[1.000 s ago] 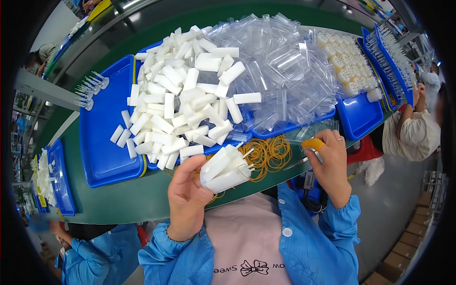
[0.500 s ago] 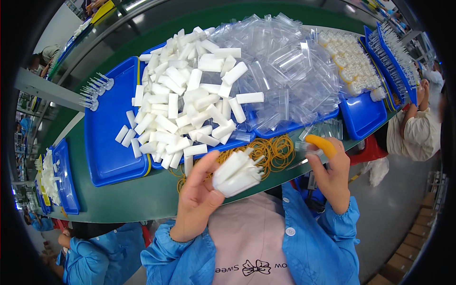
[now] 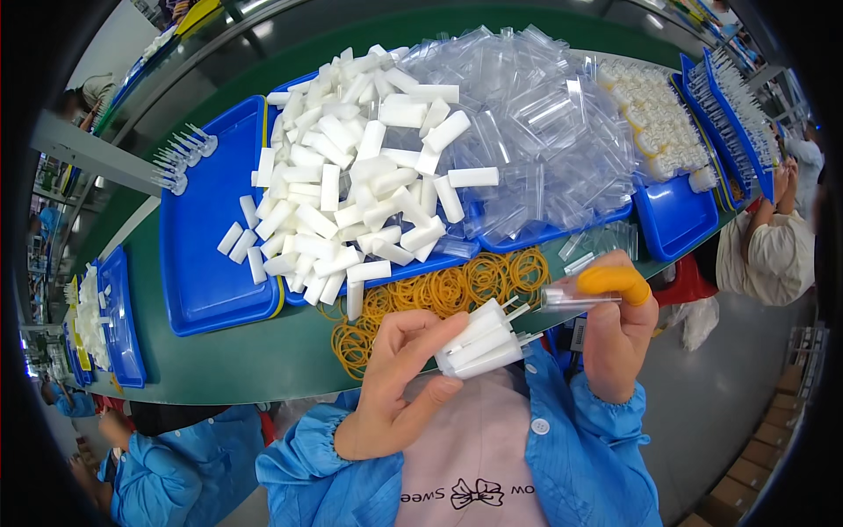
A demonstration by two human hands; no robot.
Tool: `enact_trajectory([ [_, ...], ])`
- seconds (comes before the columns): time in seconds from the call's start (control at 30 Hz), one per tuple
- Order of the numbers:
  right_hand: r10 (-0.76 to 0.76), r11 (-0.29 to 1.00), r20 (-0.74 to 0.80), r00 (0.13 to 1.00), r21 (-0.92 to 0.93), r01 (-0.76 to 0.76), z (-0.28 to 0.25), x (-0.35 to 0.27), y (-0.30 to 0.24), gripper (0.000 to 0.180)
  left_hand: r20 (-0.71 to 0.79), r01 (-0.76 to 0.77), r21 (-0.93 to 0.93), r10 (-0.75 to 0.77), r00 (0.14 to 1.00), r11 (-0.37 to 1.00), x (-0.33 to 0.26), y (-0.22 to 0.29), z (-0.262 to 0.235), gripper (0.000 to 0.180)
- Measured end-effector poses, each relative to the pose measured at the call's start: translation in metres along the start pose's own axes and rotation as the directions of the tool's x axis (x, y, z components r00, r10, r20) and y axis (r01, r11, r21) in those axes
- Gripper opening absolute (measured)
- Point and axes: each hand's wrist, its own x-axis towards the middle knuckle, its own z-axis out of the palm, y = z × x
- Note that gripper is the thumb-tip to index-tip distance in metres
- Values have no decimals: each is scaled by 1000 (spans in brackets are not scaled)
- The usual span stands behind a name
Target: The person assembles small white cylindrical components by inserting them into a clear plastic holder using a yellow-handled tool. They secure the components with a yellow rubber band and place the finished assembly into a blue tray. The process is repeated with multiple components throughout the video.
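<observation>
A bundle of white parts with thin stems sticking out to the right is gripped by my left hand, fingers and thumb closed round its left end. My right hand wears a yellow finger cot and pinches a clear plastic sleeve. The sleeve lies roughly level, its free end pointing left toward the stems, with a small gap between. Just beyond the bundle lie many yellow rubber bands on the green table.
White foam-like blocks and clear sleeves are heaped at the middle. A blue tray at left carries several white stemmed parts. To the right stand a smaller blue tray and clear-and-yellow parts. Co-workers sit both sides.
My left hand has shifted right, bringing the white bundle closer to my right hand. My right hand has lowered slightly, and its clear sleeve now points toward the bundle's stems.
</observation>
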Motion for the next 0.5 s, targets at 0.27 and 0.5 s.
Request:
enact_trajectory([
  [0.27, 132, 966, -22, 991, 226, -124, 11, 4, -4, 46, -41, -42, -27, 41, 998, 999, 3, 1, 4, 47],
  [0.5, 150, 966, 66, 986, 203, -161, 12, 1, -6, 48, 23, -52, -51, 54, 998, 997, 3, -5, 2, 51],
])
